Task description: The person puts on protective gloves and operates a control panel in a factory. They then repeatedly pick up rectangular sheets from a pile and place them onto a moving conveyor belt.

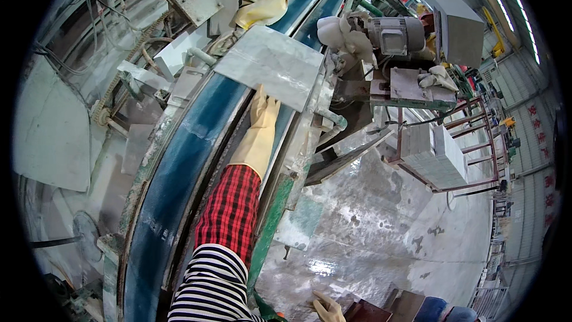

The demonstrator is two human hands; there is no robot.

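My left hand (263, 112), in a long cream rubber glove, reaches forward over the conveyor. Its stretched fingers touch the near edge of a pale grey stone slab (271, 62). The slab lies flat across two blue belts (196, 125). A red-and-black checked oversleeve and a striped sleeve cover the left arm. At the bottom edge, off the conveyor's right side, my right hand (328, 308) shows only in part. It wears a similar glove, its fingers are apart, and nothing shows in it.
Yellow cloth or rubber (262, 9) lies beyond the slab. A grey motor (396, 36) stands at the far right of the conveyor. A reddish metal rack (476, 137) holds stacked pale slabs (432, 149). Another large slab (53, 125) leans at left. The floor (381, 226) is wet.
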